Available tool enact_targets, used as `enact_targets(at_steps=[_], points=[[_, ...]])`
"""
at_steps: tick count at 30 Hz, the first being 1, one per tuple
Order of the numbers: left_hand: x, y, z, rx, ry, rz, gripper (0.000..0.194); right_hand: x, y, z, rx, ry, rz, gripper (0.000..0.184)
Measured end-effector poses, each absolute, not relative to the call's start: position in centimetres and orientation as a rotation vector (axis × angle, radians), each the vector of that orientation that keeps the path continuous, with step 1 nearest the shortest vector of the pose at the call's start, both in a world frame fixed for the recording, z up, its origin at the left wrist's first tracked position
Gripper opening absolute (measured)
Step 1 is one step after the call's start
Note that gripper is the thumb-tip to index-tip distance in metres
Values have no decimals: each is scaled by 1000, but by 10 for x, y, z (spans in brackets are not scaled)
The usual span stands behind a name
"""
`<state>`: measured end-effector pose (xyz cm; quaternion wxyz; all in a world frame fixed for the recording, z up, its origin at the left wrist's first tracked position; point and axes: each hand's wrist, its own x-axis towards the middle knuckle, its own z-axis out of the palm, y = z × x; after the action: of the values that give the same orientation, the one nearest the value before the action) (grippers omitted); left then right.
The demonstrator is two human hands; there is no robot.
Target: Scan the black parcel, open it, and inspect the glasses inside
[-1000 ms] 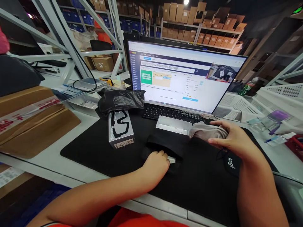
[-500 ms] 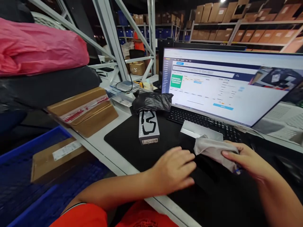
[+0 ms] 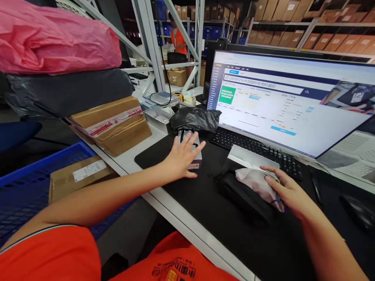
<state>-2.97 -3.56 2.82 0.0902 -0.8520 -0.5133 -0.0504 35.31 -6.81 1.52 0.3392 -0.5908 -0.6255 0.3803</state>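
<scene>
My left hand [image 3: 184,156], fingers spread, is over a small silver box [image 3: 197,158] and hides most of it; whether it touches the box I cannot tell. A crumpled black plastic bag [image 3: 196,119] lies at the far end of that box. My right hand [image 3: 285,189] grips a light grey cloth pouch [image 3: 254,180] between thumb and fingers. Below the pouch a black zippered case [image 3: 243,197] rests on the dark mat [image 3: 199,207]. Just behind the pouch lies an open white box [image 3: 249,157].
A monitor [image 3: 263,97] and keyboard [image 3: 263,148] stand behind the mat, with a mouse [image 3: 358,212] at the right. Cardboard boxes [image 3: 117,128] under black and pink wrapped parcels are stacked at the left, above a blue crate [image 3: 23,179]. A person in orange [image 3: 179,41] is in the background.
My left hand has moved left and away from me, from near the pouch to over the silver box. My right hand still holds the pouch; the black case now shows clearly. The view has shifted.
</scene>
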Motion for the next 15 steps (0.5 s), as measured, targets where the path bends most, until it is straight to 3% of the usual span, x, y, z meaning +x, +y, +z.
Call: enact_targets(at_steps=[4, 9, 12, 15], points=[[10, -46, -3, -2201, -1926, -453, 81, 352, -69, 12, -1615, -1755, 789, 55], [4, -43, -20, -2016, -1915, -720, 51, 345, -78, 24, -1687, -2041, 740, 70], [-12, -43, -20, -1816, -1954, -923, 54, 338, -89, 37, -1713, -2162, 683, 57], [-27, -47, -21, -1608, -2156, -1113, 90, 323, -110, 50, -1807, -2304, 538, 46]])
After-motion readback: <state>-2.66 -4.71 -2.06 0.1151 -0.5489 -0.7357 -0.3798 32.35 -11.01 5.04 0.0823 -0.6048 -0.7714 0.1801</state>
